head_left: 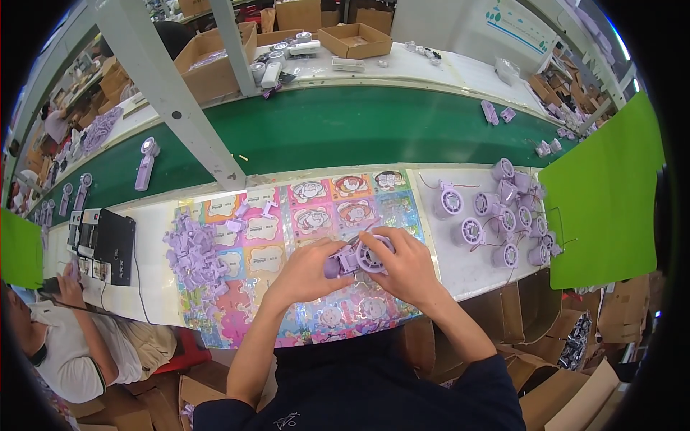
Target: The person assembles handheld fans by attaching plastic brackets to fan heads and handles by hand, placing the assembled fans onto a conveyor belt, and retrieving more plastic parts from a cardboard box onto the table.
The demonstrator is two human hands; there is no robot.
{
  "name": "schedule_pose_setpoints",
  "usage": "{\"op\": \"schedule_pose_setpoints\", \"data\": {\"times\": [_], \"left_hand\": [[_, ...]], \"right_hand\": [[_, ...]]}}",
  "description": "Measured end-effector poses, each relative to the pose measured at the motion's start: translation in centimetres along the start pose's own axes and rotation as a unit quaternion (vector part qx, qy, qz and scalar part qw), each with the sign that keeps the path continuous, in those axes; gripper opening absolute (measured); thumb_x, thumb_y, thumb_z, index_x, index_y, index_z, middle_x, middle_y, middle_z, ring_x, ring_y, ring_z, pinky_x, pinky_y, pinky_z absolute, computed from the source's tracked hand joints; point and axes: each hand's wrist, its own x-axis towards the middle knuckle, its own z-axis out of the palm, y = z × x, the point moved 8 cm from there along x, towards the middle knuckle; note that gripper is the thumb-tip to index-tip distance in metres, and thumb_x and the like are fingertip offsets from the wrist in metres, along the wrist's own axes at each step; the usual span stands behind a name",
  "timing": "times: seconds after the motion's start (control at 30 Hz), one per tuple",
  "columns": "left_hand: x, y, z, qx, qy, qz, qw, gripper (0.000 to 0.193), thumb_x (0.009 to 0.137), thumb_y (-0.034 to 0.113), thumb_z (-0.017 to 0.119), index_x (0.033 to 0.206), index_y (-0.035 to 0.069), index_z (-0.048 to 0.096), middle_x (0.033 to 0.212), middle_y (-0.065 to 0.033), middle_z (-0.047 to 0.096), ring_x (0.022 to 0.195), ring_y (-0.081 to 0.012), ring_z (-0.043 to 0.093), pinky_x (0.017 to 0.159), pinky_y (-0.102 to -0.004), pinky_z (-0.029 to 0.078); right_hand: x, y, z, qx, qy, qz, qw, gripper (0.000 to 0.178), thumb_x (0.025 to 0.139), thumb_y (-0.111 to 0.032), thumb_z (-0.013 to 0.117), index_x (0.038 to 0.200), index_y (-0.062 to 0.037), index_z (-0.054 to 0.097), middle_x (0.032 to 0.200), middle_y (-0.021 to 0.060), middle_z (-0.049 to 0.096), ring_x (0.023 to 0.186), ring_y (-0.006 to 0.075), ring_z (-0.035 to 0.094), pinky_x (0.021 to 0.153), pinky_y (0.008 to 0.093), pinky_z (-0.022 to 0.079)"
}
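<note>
A lilac handheld fan [349,260] is held between my two hands over a colourful printed sheet [269,233] on the bench. My left hand [305,274] is closed around its handle end. Around the round, grilled head sits my right hand [410,267], fingers bent over the rim. Part of the fan is covered by my fingers. Left of my hands lies a heap of small lilac plastic parts [192,251], with a few loose pieces [234,224] beside it. On the right stand several round lilac fan heads [470,231] with thin wires.
Beyond the bench runs a green conveyor belt [316,133] carrying fans [146,165]. A black device [115,248] with a cable stands at the left, near a co-worker's hand [70,291]. A bright green panel [604,201] borders the right side. Cardboard boxes [528,309] crowd the lower right.
</note>
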Motion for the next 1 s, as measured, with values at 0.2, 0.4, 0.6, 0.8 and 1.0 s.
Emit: {"op": "schedule_pose_setpoints", "data": {"times": [0.2,0.4,0.6,0.8,1.0], "left_hand": [[0.3,-1.7,1.0,-0.128,0.046,-0.022,0.991,0.043,0.082,0.017,0.079,0.118,-0.004,0.068,0.105,-0.0207,0.071,0.097,-0.0350,0.069,0.085,-0.0389,0.054],[0.4,-3.6,2.4,-0.217,0.061,-0.049,0.973,0.042,0.085,0.014,0.078,0.122,-0.004,0.067,0.105,-0.0202,0.074,0.092,-0.0226,0.071,0.083,-0.0337,0.054],[2.6,-5.4,4.3,-0.271,0.067,-0.043,0.959,0.045,0.085,0.015,0.080,0.124,-0.003,0.067,0.106,-0.0125,0.074,0.095,-0.0144,0.066,0.086,-0.0315,0.052],[9.4,-5.6,1.3,-0.169,0.128,-0.022,0.977,0.046,0.086,0.015,0.077,0.127,0.000,0.064,0.112,-0.0150,0.072,0.104,-0.0225,0.067,0.093,-0.0355,0.051],[18.4,-11.9,-2.6,-0.108,0.185,-0.115,0.970,0.046,0.080,0.026,0.080,0.121,0.009,0.069,0.101,-0.0151,0.074,0.092,-0.0274,0.071,0.080,-0.0391,0.054]], "right_hand": [[0.6,-0.1,-0.2,-0.014,0.005,-0.005,1.000,0.065,0.064,-0.011,0.081,0.127,-0.0113,0.063,0.112,0.0086,0.061,0.093,0.0277,0.063,0.074,0.0385,0.054],[0.2,0.1,-0.2,-0.012,0.033,-0.019,0.999,0.065,0.063,-0.007,0.080,0.126,-0.0114,0.063,0.116,0.0087,0.062,0.090,0.0270,0.062,0.072,0.0381,0.054],[-1.3,4.6,0.7,0.077,0.113,0.093,0.986,0.081,0.070,-0.009,0.084,0.141,-0.0026,0.045,0.125,0.0173,0.057,0.100,0.0373,0.063,0.078,0.0427,0.056],[-6.1,9.7,5.2,0.098,0.131,0.245,0.956,0.041,0.084,-0.010,0.071,0.122,-0.0013,0.057,0.106,0.0190,0.061,0.085,0.0397,0.065,0.073,0.0448,0.053],[-4.9,9.2,5.5,0.045,0.114,0.202,0.972,0.024,0.083,-0.009,0.070,0.105,-0.0057,0.063,0.096,0.0134,0.061,0.077,0.0348,0.065,0.067,0.0436,0.053]]}}
